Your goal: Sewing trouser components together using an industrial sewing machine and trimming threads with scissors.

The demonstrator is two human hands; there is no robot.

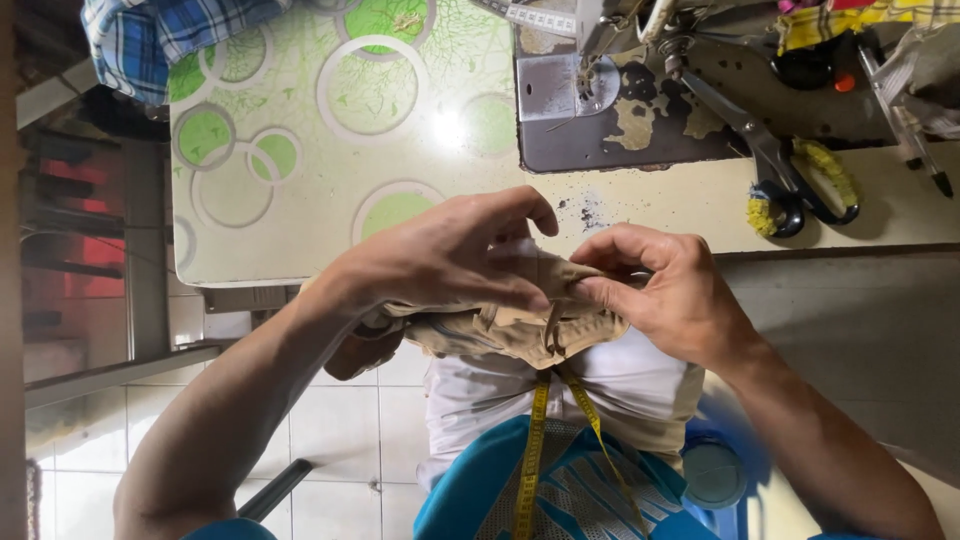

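The tabletop is cream with green circle prints and fills the upper half of the view. A sewing machine bed, grey with worn paint, is set into it toward the far right. Blue plaid cloth hangs over the far left corner. Scissors with yellow-wrapped handles lie near the right front edge. The 2 hands are close together just below the tabletop's front edge, both clamped on a bunched tan fabric piece: left hand gripping over the top, right hand pinching its edge. A yellow measuring tape hangs down below it.
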